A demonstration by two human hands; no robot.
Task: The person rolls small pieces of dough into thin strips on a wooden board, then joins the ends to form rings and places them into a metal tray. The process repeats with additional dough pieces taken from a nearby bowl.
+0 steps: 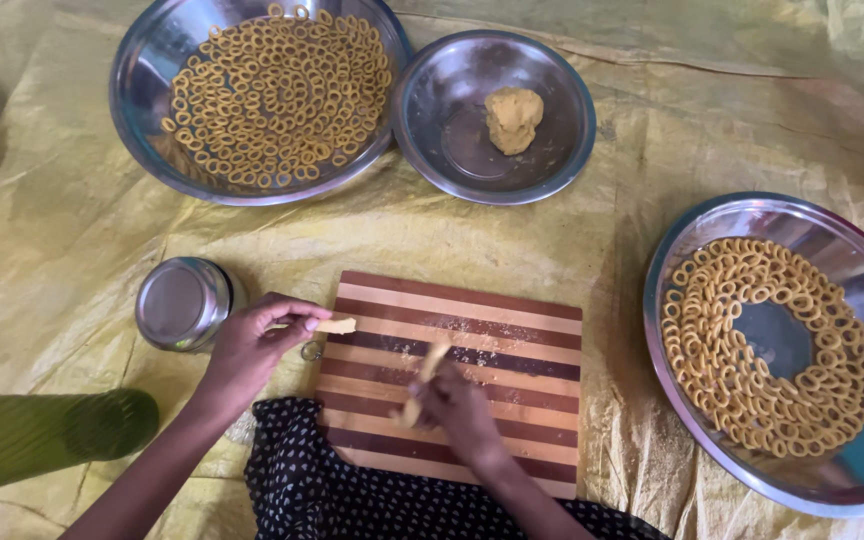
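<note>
My left hand pinches a small piece of yellow dough at the left edge of a striped wooden board. My right hand rests on the board and presses on a thin rope of dough that lies tilted under the fingers; the hand is blurred. A lump of dough sits in a small steel bowl beyond the board.
A large steel plate at the back left and another steel plate at the right hold several dough rings. A small steel container stands left of the board. A yellow sheet covers the floor. Dark dotted cloth lies at the near edge.
</note>
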